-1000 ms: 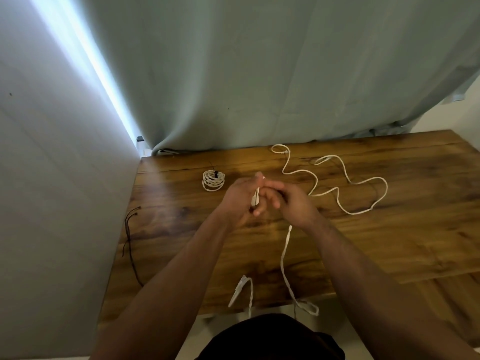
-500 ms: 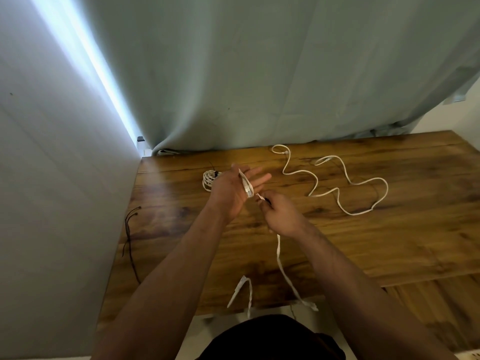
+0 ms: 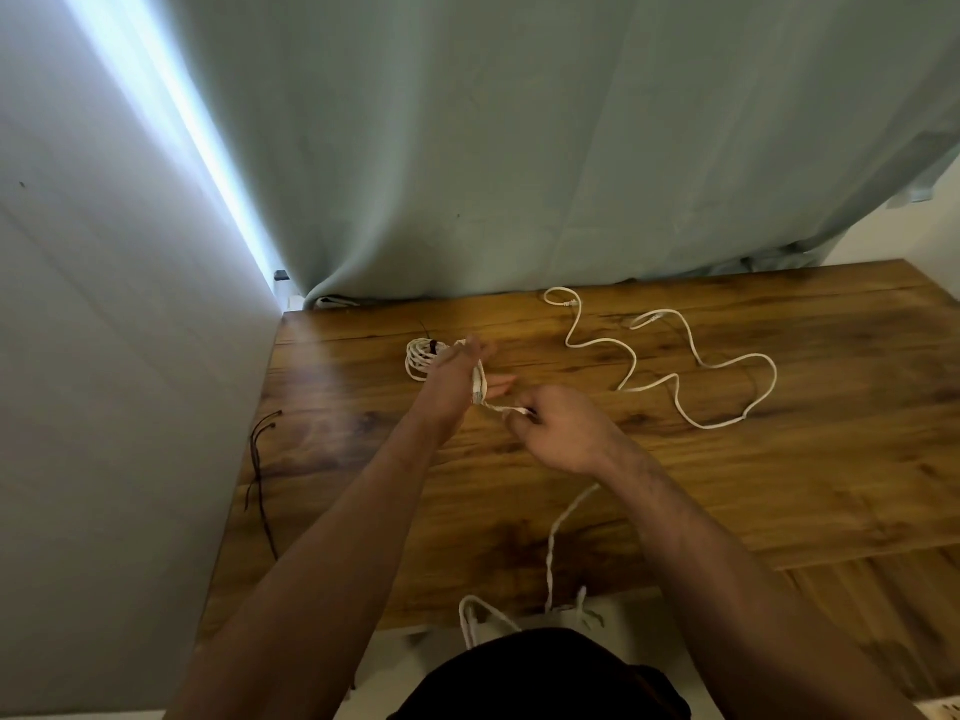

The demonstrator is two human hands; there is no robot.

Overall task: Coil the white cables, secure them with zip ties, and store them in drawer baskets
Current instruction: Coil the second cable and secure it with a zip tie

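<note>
Pinching the cable in the right hand, just beside the left hand; keeping the left fingers straight, carrying a few turns wrapped across the palm. Trailing the unwound rest from the right hand over the table's near edge. Counting one coil already tied near the far left corner, a second cable sprawling uncoiled toward the far right, black ties by the left edge. Probably winding the second of three, with its tying and all storing yet to come.

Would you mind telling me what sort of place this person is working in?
Probably a room at home or a small office: a wooden table set in a corner, a grey-green curtain behind it, a plain wall beside it.
</note>
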